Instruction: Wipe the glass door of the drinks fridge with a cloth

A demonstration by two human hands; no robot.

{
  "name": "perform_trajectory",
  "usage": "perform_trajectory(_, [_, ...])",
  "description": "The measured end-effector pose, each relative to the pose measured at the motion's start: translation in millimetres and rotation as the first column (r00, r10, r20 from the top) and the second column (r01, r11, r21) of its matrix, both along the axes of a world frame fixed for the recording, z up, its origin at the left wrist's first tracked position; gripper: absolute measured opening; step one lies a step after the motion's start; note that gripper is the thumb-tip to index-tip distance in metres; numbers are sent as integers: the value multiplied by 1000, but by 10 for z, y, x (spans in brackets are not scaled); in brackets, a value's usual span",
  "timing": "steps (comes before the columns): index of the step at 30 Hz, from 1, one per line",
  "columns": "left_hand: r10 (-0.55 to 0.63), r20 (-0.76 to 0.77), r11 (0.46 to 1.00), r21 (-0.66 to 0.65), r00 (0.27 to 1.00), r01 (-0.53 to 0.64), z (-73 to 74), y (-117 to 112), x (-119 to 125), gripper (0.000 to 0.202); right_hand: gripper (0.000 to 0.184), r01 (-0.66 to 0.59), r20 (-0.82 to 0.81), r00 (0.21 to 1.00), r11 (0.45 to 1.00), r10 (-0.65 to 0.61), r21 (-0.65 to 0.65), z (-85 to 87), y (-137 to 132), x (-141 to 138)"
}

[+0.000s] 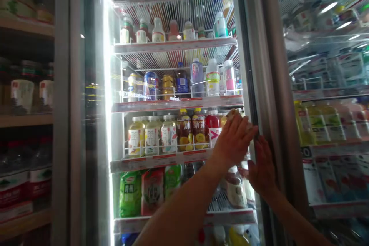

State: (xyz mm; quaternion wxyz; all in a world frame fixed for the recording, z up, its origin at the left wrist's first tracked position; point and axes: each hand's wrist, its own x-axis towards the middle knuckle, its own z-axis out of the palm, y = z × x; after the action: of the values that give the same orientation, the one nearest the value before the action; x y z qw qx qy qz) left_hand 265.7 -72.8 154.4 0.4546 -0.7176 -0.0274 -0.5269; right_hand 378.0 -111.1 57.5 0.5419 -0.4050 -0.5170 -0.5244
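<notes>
My left hand [234,138] reaches up across the front of a lit drinks fridge. Its fingers are bent over a pale, crumpled, cloth-like piece [232,113], mostly hidden under them, by the right-hand edge of the opening. Just lower and to the right, my right hand [261,166] lies against the dark door edge [253,96] with its fingers stretched out and thumb apart. Beside my left hand, a red-drink bottle [213,125] stands on the shelf among brown bottles with yellow caps [199,127] and white-capped bottles [168,132]. Below my hands is a dark-bodied bottle [235,188].
Wire shelves with price rails [178,103] carry cans [151,84] and bottles above. Green packets [130,194] and a red packet [152,192] stand lower down. A metal door frame [284,130] borders another drinks cabinet on the right; shelved bottles [22,94] are at left.
</notes>
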Motion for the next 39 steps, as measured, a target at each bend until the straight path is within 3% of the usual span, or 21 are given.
perform_trajectory(2, [14, -30, 1000, -16, 999, -15, -60, 21, 89, 40, 58, -26, -20, 999, 1000, 27, 5, -8, -14, 23])
perform_trajectory(4, [30, -50, 999, -16, 998, -31, -65, 93, -60, 39, 58, -21, -23, 999, 1000, 22, 8, -9, -27, 38])
perform_trajectory(6, [44, -9, 998, -39, 999, -44, -13, 215, -461, 37, 57, -11, -34, 999, 1000, 11, 1, -6, -31, 36])
perform_trajectory(8, [87, 130, 991, -108, 988, -73, 82, 360, -985, 39, 55, -9, -45, 999, 1000, 8, -12, 0, -18, 16])
perform_trajectory(10, [160, 349, 977, -191, 924, -97, 174, 466, -1398, 43, 55, 5, -36, 999, 1000, -5, -15, 8, 5, -12])
perform_trajectory(11, [187, 441, 970, -223, 878, -95, 195, 487, -1492, 45, 56, 15, -27, 1000, 1000, -15, -9, 10, 17, -24])
perform_trajectory(13, [194, 493, 966, -245, 848, -79, 154, 446, -1399, 48, 57, 33, -14, 999, 999, -33, -4, 11, 31, -36])
perform_trajectory(14, [176, 436, 969, -235, 883, -77, 92, 390, -1232, 49, 57, 37, -13, 999, 999, -37, -8, 9, 31, -34])
perform_trajectory(17, [106, 68, 986, -133, 992, -96, -156, 191, -632, 47, 59, 29, -22, 999, 999, -30, -39, -4, 6, -4])
perform_trajectory(19, [100, -94, 993, -56, 991, -105, -256, 155, -523, 47, 59, 26, -7, 1000, 998, -27, -52, -12, -14, 21])
perform_trajectory(21, [109, -105, 994, -20, 989, -111, -225, 262, -837, 46, 58, 28, 11, 1000, 998, -27, -54, -15, -18, 37])
perform_trajectory(24, [161, 160, 983, -113, 974, -144, 27, 580, -1805, 47, 59, 51, 21, 999, 998, -50, -36, -13, 13, 35])
perform_trajectory(26, [243, 470, 953, -277, 848, -120, 192, 740, -2326, 50, 60, 86, 32, 996, 996, -85, -19, -7, 41, 21])
perform_trajectory(27, [277, 561, 939, -331, 780, -96, 234, 775, -2439, 51, 60, 105, 36, 994, 994, -105, -14, -3, 52, 13])
perform_trajectory(28, [293, 600, 931, -355, 744, -81, 237, 776, -2433, 52, 60, 118, 36, 992, 993, -117, -9, 1, 58, 6])
perform_trajectory(29, [288, 589, 932, -353, 755, -80, 204, 744, -2311, 53, 59, 122, 33, 992, 993, -122, -3, 5, 60, 1])
perform_trajectory(32, [192, 328, 964, -242, 925, -114, -35, 504, -1500, 48, 57, 138, 21, 990, 990, -138, 1, 13, 45, 3])
perform_trajectory(35, [120, 50, 985, -128, 992, -113, -258, 261, -783, 48, 57, 158, 42, 987, 987, -158, -1, 16, 19, 26])
perform_trajectory(37, [106, -9, 989, -98, 994, -106, -308, 243, -753, 48, 56, 163, 57, 985, 987, -163, 3, 18, 7, 37])
perform_trajectory(39, [125, 37, 987, -111, 991, -121, -283, 363, -1150, 45, 56, 148, 58, 987, 989, -147, -16, 20, 5, 34])
